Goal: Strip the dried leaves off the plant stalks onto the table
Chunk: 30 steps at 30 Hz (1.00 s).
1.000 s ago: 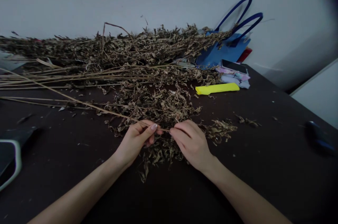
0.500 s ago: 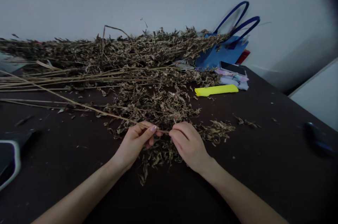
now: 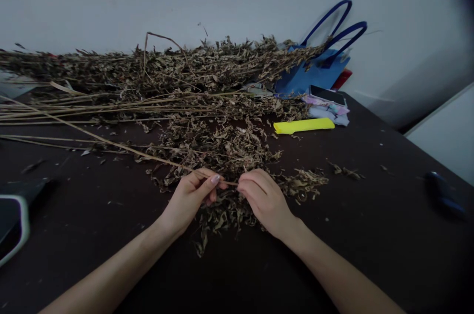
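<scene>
Between thumb and fingers, my left hand (image 3: pixel 190 200) pinches a long dried plant stem (image 3: pixel 126 148), which runs off to the far left. My right hand (image 3: pixel 264 200) is closed on the same stem close to its right end; the fingertips are turned away from view. A short piece of stem shows between the two hands. Beneath and behind them lies a heap of crumpled dry leaves (image 3: pixel 222 148). Some leaves (image 3: pixel 222 215) spread toward me below my hands, and others (image 3: pixel 303 181) lie to the right.
A thick pile of dried leafy stalks (image 3: pixel 155 67) lies along the wall, with bare stems (image 3: pixel 74 112) before it. At right are a blue bag (image 3: pixel 311 74), a phone (image 3: pixel 328 95) on cloth, a yellow strip (image 3: pixel 303 126) and a dark object (image 3: pixel 444 195). A white-edged device (image 3: pixel 24 220) stands left.
Hardly anything differs. Both hands keep their hold on the stem in nearly the same place, and the view has shifted very slightly.
</scene>
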Each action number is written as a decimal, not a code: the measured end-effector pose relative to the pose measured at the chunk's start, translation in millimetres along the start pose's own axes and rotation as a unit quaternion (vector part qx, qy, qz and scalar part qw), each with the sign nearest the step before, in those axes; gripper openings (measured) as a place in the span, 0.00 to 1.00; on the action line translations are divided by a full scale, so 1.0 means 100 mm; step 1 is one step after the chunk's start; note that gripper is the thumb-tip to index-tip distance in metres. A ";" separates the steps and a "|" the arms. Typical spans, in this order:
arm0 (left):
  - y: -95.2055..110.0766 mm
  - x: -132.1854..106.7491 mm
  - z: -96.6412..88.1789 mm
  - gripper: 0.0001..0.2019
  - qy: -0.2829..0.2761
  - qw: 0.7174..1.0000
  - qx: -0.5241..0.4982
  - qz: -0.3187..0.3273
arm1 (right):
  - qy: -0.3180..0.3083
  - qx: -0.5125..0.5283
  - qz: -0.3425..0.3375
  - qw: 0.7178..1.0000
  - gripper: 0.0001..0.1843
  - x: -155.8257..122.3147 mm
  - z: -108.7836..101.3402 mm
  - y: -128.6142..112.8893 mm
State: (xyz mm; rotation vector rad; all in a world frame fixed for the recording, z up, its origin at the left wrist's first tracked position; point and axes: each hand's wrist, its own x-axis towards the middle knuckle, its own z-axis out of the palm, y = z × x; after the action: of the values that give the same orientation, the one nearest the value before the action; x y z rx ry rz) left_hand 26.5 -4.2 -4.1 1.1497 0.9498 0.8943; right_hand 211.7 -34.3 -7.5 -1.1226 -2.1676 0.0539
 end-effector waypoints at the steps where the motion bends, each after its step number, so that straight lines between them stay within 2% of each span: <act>1: 0.00 0.00 0.00 0.08 0.002 1.000 0.002 0.001 | -0.006 0.006 0.003 1.000 0.08 0.00 0.00 0.00; 5: -0.02 0.00 0.01 0.08 0.005 1.000 -0.002 0.003 | -0.025 0.033 0.016 0.999 0.08 0.00 0.00 0.02; 12: -0.02 0.00 0.01 0.07 -0.001 1.000 0.003 0.008 | -0.007 0.030 0.017 0.999 0.09 0.00 0.01 0.02; 23: -0.03 0.01 0.01 0.08 -0.007 1.000 0.006 0.009 | 0.072 0.066 -0.014 0.995 0.09 0.00 0.05 0.03; 30: -0.01 0.03 -0.01 0.09 0.006 1.000 0.012 0.012 | 0.054 0.038 -0.032 0.997 0.09 0.00 -0.01 0.05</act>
State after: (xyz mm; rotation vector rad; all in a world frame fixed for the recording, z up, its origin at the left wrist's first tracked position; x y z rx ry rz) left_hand 26.3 -1.4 -5.3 1.1800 0.9610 0.9128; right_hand 215.4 -31.0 -8.3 -0.9909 -2.0866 0.0452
